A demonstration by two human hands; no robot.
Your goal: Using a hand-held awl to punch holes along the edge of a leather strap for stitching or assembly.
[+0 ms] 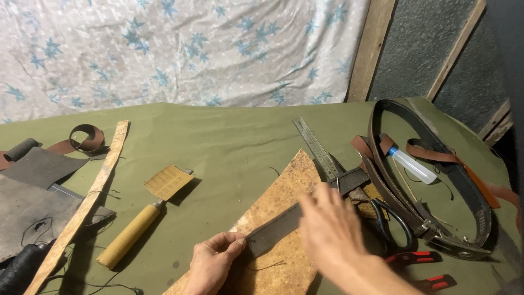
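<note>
My left hand (210, 262) pinches the near end of a dark leather strap (284, 225), thumb and fingers closed on it. The strap lies diagonally across a mottled orange-brown board (273, 202) near the front edge of the desk (218, 136), which is covered in olive green cloth. My right hand (333, 229) lies flat on the strap's middle, fingers together and pressing down, blurred; can't tell if it grips anything.

Just right of the board: a steel ruler (316, 148) running toward the back edge, black-handled scissors (390, 221), and a red-and-black tool (431, 270) near the front right corner. Further right, a wide dark belt (480, 202) coils in a big loop, with a clear plastic bottle (412, 164) with a blue cap inside it and a tan strap (469, 175) crossing it.

Left of the board: a wooden-handled scraper (139, 224) with a brass-coloured blade, then a long mottled strip (82, 205) running front-left to back. At the left edge, dark leather pieces (33, 186), a coiled brown strap (87, 136), black thread (22, 267) by the front left corner.
</note>
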